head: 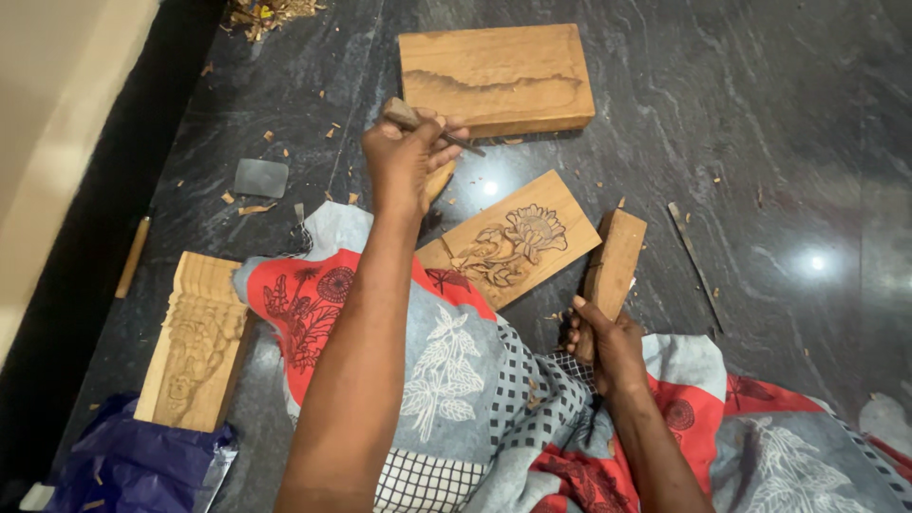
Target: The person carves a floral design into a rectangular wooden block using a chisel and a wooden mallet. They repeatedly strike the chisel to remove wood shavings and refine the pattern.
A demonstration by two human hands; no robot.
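The left hand (407, 157) was closed around a chisel (429, 126) beyond the carved panel (513, 245), which lay on the floor (760, 142) against the knee. The right hand (608, 342) gripped a wooden mallet (616, 261) beside the panel. A glancing strike could make the chisel skid and gouge the flower relief, or nick the fingers.

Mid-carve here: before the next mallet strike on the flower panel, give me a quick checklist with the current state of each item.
1. Left hand grips the chisel: ok.
2. Chisel tip set on the flower panel: not ok, it is above the panel's far end.
3. Right hand holds the wooden mallet block: ok.
4. Panel propped steady on the lap cloth: cannot tell.
5. Plain wood block apart from the panel: ok.
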